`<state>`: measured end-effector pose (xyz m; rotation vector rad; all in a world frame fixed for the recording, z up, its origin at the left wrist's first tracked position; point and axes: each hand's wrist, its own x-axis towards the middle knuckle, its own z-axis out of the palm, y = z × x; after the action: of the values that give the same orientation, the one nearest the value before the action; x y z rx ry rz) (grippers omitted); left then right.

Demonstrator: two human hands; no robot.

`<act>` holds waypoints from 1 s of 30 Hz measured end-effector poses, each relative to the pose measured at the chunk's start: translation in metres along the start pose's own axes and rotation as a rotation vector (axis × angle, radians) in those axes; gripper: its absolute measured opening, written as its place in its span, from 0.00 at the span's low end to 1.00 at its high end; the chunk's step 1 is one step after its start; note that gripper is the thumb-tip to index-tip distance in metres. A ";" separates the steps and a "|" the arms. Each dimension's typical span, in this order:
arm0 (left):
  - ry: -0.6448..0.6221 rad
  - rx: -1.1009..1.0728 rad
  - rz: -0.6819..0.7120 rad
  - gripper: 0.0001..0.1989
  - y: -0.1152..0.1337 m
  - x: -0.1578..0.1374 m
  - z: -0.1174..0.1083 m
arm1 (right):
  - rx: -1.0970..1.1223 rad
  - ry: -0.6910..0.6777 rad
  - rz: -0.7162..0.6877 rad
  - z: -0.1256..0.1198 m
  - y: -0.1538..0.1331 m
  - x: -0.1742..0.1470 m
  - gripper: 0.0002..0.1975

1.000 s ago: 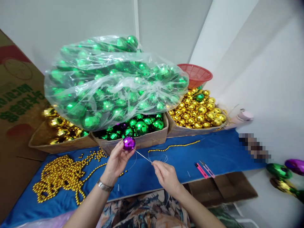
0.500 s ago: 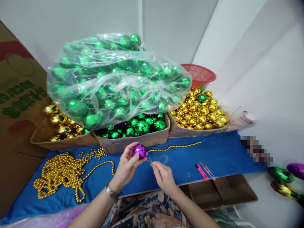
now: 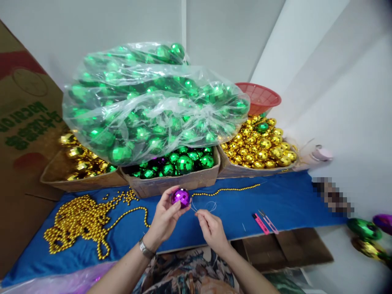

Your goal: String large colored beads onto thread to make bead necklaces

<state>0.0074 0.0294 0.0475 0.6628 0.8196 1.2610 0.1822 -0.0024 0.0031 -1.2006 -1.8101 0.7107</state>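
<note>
A shiny purple faceted ball is held between the thumb and fingers of my left hand, above the blue cloth. Just to its right, my right hand pinches a thin clear string close to the ball. Part of the string loops onto the cloth behind my fingers. From beside the ball, a strand of small gold beads runs off to the right over the cloth. To the left lies a heap of gold bead strands, with one strand reaching toward my left wrist.
Cardboard boxes hold green balls in the middle and gold balls at right. A big clear bag of green balls rests on top. A red basket stands behind. A pink cutter and thread snips lie at right.
The view has shifted very slightly. My left hand keeps the purple ball and my right hand keeps its pinch on the string, both in nearly the same place.
</note>
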 end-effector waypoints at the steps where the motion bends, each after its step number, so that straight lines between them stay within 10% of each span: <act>1: 0.004 -0.002 0.002 0.24 -0.001 0.000 0.000 | 0.004 0.001 0.003 0.000 0.000 0.000 0.13; 26: -0.020 0.246 0.154 0.24 -0.027 -0.003 -0.003 | 0.029 -0.106 0.078 0.004 0.001 0.001 0.11; 30: -0.188 0.455 0.189 0.29 -0.021 -0.009 -0.018 | 0.104 -0.217 0.099 0.005 0.007 -0.004 0.10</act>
<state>0.0032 0.0162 0.0220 1.2296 0.9101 1.1641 0.1821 -0.0030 -0.0062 -1.1884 -1.8726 1.0126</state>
